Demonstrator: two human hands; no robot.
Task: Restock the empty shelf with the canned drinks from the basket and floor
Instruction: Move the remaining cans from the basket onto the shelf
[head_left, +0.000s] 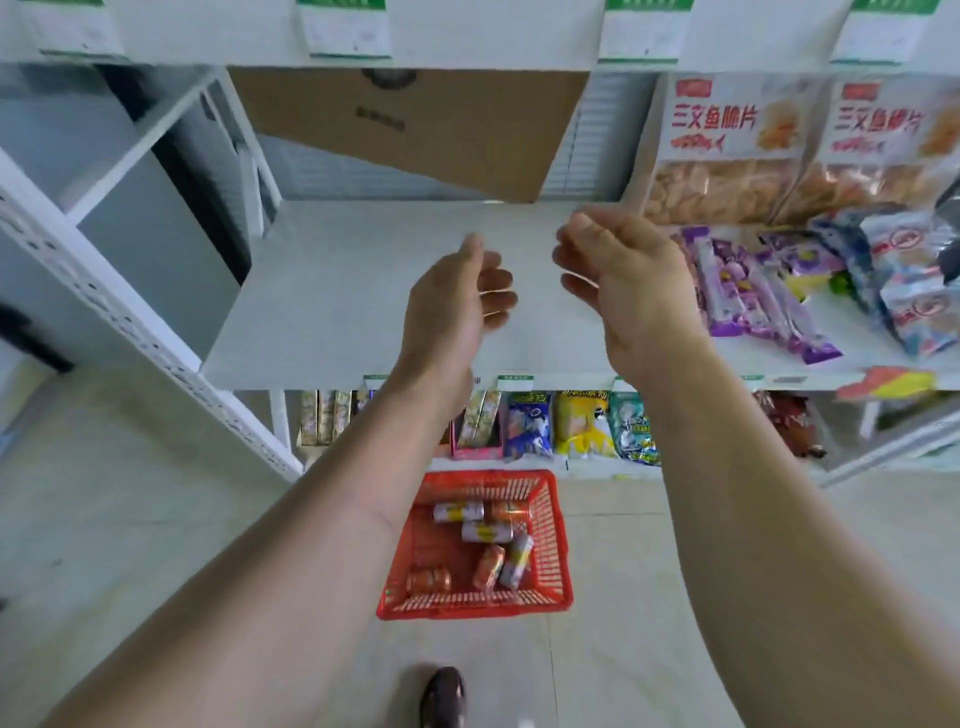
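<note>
Canned drinks (480, 531), orange and yellow-banded, lying in red plastic basket (553, 540) (floor): both hands, left hand (452, 306) and right hand (623, 280), loosely curled, holding nothing; reach down, lift cans, stand upright at rear of bare white shelf (337, 291).

Red mesh basket (550, 525), orange and white-yellow cans (485, 531), white shelf (332, 306), purple snack packs (748, 291), brown cardboard (467, 135)

Bare forearms, no sleeves; one dark shoe (442, 696) below.

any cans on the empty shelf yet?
No. The shelf is bare under both empty hands, left hand and right hand; the cans lie in the red basket on the floor.
</note>
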